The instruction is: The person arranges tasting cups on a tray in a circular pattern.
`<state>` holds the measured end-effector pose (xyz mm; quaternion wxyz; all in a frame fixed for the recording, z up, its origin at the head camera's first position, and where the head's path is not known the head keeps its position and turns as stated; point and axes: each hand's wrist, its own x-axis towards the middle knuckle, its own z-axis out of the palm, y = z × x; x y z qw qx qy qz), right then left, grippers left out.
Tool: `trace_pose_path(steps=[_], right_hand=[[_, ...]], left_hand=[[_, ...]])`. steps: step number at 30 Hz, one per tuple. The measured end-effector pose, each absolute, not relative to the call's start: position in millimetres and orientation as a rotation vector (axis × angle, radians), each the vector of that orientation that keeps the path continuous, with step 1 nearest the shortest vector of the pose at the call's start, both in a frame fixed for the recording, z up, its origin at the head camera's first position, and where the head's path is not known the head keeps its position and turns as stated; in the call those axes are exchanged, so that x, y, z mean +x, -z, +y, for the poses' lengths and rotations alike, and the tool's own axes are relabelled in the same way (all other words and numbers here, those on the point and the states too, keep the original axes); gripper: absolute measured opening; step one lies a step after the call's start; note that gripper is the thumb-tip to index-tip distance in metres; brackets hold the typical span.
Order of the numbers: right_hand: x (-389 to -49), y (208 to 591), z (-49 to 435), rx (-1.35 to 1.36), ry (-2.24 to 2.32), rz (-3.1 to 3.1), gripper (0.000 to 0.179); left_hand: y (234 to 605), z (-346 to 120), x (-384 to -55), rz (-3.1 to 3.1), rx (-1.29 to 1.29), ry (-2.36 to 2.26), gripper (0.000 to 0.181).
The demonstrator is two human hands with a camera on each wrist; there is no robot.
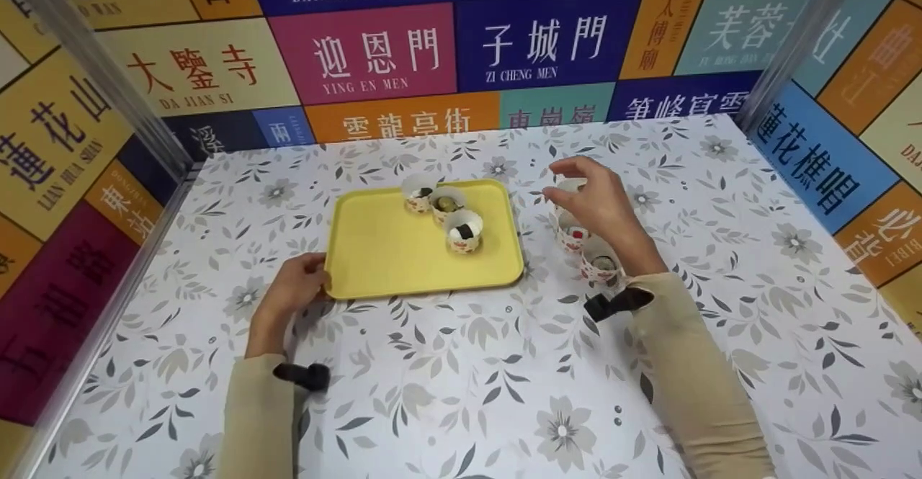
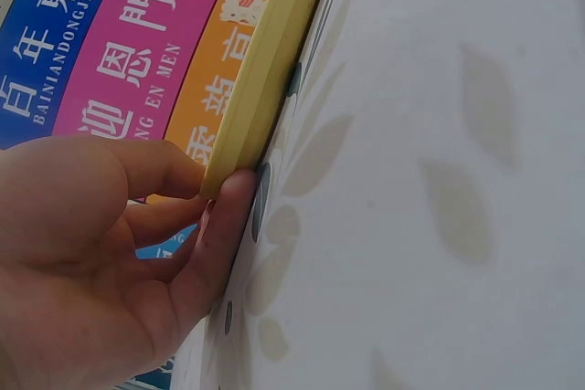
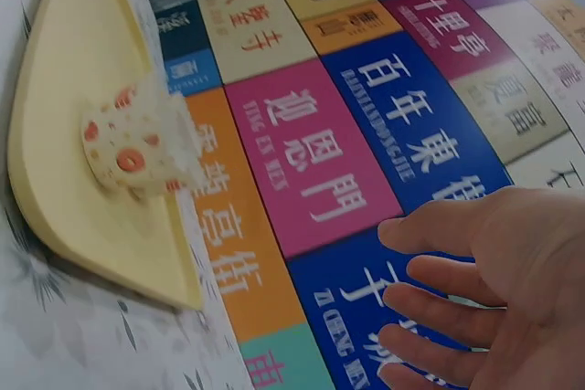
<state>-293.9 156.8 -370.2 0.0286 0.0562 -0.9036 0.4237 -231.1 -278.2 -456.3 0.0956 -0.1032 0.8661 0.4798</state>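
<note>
On the table lies a yellow tray point(image 1: 382, 248) with three paper cups in a slanting row, the nearest being a white cup point(image 1: 463, 243) with rice and a dark strip in it. My left hand point(image 1: 294, 286) holds the tray's near left corner; in the left wrist view the rim point(image 2: 265, 70) lies between thumb and fingers. To the right of the tray stand several patterned cups, among them one with a red bit point(image 1: 571, 240) and one with a dark filling point(image 1: 598, 270). My right hand point(image 1: 601, 202) hovers over the farthest cup, partly hiding it, fingers spread and holding nothing.
The table point(image 1: 446, 392) wears a white cloth with grey leaves and flowers. Colourful panels point(image 1: 360, 54) with lettering rise behind it and on both sides. Metal posts point(image 1: 130, 68) stand at the back corners.
</note>
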Motion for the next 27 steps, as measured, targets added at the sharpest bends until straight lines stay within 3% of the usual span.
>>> trace_pose_path(steps=[15,27], right_hand=[[-305.0,373.7,207.7,0.105,-1.252,-2.794,0.053],[-313.6,385.4,228.6,0.022,-1.282,-2.876,0.073]], left_hand=[[455.3,-277.2,-232.9,2.581,-0.324,-1.382,0.052],[456.5,-279.4,-228.0,2.575,-0.302,-1.4,0.055]])
